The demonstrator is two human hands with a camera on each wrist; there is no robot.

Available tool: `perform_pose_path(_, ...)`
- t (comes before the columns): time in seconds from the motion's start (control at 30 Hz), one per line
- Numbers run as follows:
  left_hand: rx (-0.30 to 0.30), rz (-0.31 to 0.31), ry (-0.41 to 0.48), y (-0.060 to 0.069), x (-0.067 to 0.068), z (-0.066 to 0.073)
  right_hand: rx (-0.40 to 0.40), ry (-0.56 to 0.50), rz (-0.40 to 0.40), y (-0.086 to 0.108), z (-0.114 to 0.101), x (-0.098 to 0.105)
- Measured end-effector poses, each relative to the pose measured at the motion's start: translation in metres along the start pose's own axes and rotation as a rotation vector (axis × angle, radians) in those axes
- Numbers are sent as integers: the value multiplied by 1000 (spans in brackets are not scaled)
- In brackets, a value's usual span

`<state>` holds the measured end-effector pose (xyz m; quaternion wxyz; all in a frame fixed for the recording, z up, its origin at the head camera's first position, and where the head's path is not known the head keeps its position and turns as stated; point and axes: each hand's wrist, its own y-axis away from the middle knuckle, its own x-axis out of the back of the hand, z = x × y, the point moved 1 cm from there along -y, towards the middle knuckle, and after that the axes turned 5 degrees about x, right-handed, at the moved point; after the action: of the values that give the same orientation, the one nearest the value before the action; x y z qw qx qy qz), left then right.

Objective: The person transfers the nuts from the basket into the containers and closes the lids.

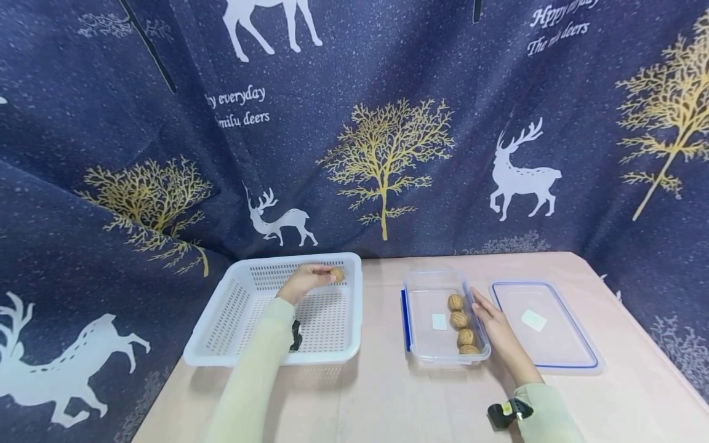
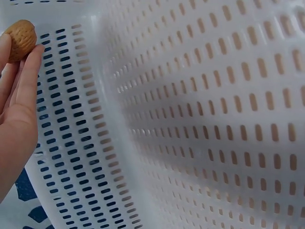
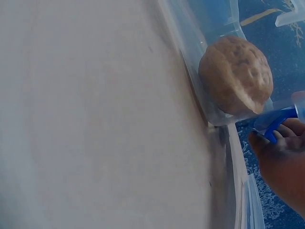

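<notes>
A brown walnut (image 1: 337, 274) is pinched between the thumb and fingertips of my left hand (image 1: 307, 281), raised inside the white perforated basket (image 1: 357, 320). The left wrist view shows the same walnut (image 2: 22, 40) close up, with the basket's slotted walls beyond. My right hand (image 1: 495, 320) holds the right side of a clear plastic container (image 1: 429, 344) with blue clips. Several walnuts (image 1: 459, 320) form a row along that side. In the right wrist view, one walnut (image 3: 236, 75) shows through the container wall, and the right hand (image 3: 281, 157) is at a blue clip (image 3: 275, 125), partly cut off.
A clear lid (image 1: 559, 307) with a blue seal lies on the table to the right of the container. Pale pink cloth (image 1: 382, 394) covers the table. Behind it hangs a dark blue curtain (image 1: 354, 184) printed with deer and trees.
</notes>
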<state>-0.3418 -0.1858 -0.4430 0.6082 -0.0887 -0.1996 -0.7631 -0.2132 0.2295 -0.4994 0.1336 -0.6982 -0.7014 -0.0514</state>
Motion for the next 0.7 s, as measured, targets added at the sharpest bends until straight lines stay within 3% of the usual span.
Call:
perform_pose_path(0.27,-16,5,34,2,0,7,-39,13,-29,0,-2,2)
perform_pose_path(0.4,-8,-15,72,9,1,19,-40,23,-25,-1,0,2)
perform_pose_path(0.7,-40,-7,174,1,-1,19,-29,25,-24,-1,1,1)
